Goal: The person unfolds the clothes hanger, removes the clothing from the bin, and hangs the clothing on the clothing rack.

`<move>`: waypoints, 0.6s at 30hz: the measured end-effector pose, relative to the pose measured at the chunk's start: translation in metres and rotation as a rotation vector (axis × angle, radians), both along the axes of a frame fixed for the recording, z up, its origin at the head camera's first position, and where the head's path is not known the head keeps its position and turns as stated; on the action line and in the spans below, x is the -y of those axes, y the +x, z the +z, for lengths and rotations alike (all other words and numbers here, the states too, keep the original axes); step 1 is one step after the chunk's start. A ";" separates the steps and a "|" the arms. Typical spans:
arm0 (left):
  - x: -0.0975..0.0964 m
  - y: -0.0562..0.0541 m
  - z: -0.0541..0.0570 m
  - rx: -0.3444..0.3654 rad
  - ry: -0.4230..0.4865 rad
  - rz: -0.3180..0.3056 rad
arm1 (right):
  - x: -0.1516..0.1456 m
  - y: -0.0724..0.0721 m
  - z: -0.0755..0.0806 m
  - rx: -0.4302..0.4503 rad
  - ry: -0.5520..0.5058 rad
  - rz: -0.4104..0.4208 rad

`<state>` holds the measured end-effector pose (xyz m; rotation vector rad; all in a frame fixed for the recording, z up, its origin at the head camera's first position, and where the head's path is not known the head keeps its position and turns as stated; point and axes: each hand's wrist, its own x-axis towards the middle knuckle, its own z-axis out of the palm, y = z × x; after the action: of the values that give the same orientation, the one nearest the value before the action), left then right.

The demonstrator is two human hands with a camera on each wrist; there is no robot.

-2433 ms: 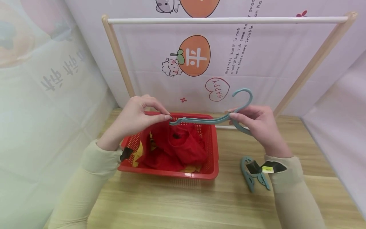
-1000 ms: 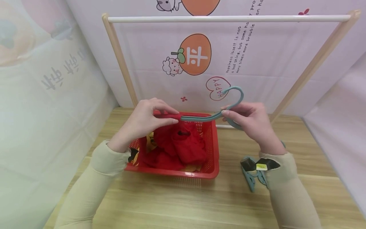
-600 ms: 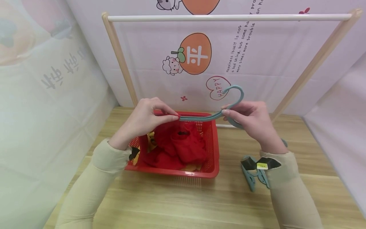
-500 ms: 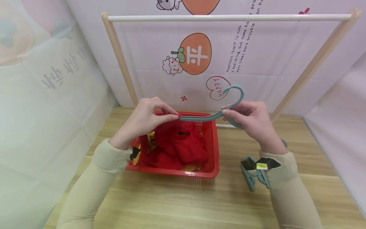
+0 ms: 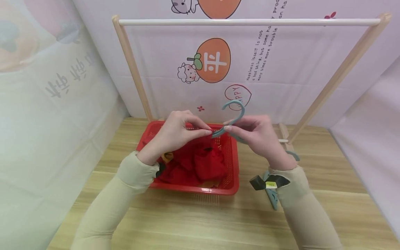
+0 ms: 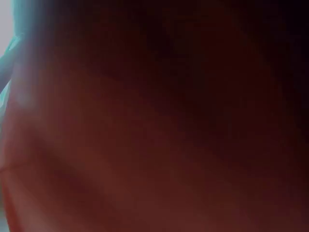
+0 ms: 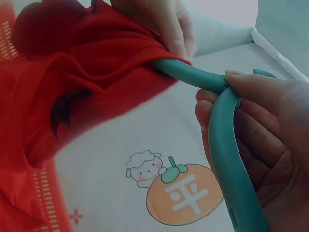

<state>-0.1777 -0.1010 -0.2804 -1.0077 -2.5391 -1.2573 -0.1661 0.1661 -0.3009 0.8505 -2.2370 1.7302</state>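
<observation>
My right hand (image 5: 254, 133) pinches a folding blue-green clothes hanger (image 5: 243, 111) just below its hook, thumb on top. In the right wrist view, one arm of the hanger (image 7: 198, 76) runs into the opening of a red garment (image 7: 111, 48), while the other arm slopes down past my palm. My left hand (image 5: 178, 132) pinches the garment's edge around the inserted arm, close to the right hand's fingertips. The rest of that garment hangs down over the red basket. Blurred dark red cloth (image 6: 120, 145) fills nearly all of the left wrist view.
The red plastic basket (image 5: 193, 189) holds red cloth and some yellow cloth (image 5: 168, 157). Another blue-green hanger (image 5: 272, 198) lies on the wooden table, partly under my right wrist. A rack with a white top bar (image 5: 250, 22) and wooden posts stands behind.
The red garment's edge has slid along the hanger arm toward the hook and now covers most of it. My left hand has moved right, and my right hand has come left with the hanger.
</observation>
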 end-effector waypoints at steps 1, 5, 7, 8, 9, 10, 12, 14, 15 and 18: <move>-0.002 0.000 -0.001 -0.009 0.004 -0.004 | 0.001 0.000 -0.001 -0.002 -0.002 0.004; -0.006 -0.001 -0.002 -0.022 0.017 -0.019 | 0.003 0.000 -0.001 -0.004 0.017 -0.005; -0.007 0.000 -0.001 -0.003 0.009 -0.023 | 0.002 0.000 -0.001 0.003 0.020 -0.012; -0.007 0.001 0.000 0.011 0.003 -0.028 | 0.001 0.000 -0.001 0.008 0.020 -0.017; -0.006 0.002 0.001 0.022 -0.008 -0.032 | 0.000 0.000 -0.001 0.015 0.021 -0.022; -0.006 0.003 0.002 0.034 -0.021 -0.038 | -0.001 0.000 -0.001 0.018 0.023 -0.030; -0.003 0.005 0.005 0.048 -0.063 -0.038 | -0.003 0.000 0.001 0.026 0.024 -0.044; 0.001 0.007 0.009 0.044 -0.109 -0.028 | -0.005 0.000 0.001 0.025 0.034 -0.066; 0.002 0.008 0.010 0.036 -0.129 -0.021 | -0.006 0.000 0.002 0.023 0.040 -0.078; 0.006 0.008 0.012 0.004 -0.167 0.001 | -0.008 0.001 0.003 0.022 0.043 -0.102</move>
<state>-0.1697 -0.1070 -0.2687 -1.0363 -2.6833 -1.0627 -0.1655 0.1737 -0.2974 0.7162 -2.2965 1.6599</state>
